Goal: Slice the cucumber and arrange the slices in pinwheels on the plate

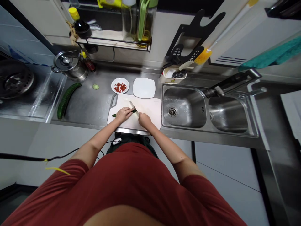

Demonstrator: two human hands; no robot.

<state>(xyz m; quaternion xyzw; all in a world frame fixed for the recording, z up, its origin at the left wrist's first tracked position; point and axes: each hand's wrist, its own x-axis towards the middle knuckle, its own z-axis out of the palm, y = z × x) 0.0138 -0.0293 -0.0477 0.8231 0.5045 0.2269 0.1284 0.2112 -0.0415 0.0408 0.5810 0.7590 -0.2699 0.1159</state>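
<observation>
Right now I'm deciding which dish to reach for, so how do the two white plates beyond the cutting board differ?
The round plate has a circular rim, while the squarish plate has four sides with rounded corners. The round plate holds small red pieces; the squarish plate is bare. The round plate also looks smaller than the squarish plate. Both are white and lie beyond the cutting board.

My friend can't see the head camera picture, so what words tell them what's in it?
A right hand holds a knife beside the left hand, which presses dark green cucumber on a white cutting board.
</observation>
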